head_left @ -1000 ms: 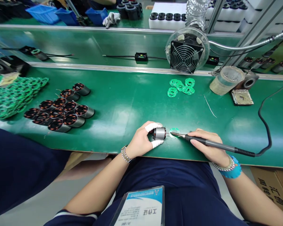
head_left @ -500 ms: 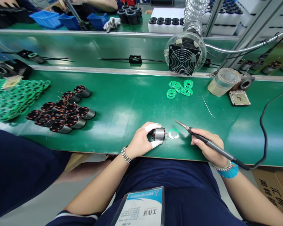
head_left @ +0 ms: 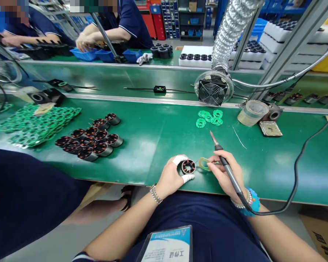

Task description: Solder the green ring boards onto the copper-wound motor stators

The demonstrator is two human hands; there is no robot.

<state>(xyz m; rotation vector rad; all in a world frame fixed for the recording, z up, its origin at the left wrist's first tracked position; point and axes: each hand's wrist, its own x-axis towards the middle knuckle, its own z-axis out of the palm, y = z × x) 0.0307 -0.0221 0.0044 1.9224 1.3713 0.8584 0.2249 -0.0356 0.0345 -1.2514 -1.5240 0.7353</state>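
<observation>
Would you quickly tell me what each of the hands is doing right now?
Left hand: holding a motor core.
Right hand: holding a soldering iron and a ring.

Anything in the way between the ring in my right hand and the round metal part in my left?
Only a thin wire, poking into the gap between the ring and metal part. The iron points away.

Open green surface (head_left: 142, 134) between the clustered cylinders (head_left: 91, 140) and ring stack (head_left: 209, 118), fan (head_left: 212, 92) behind the stack.
</observation>
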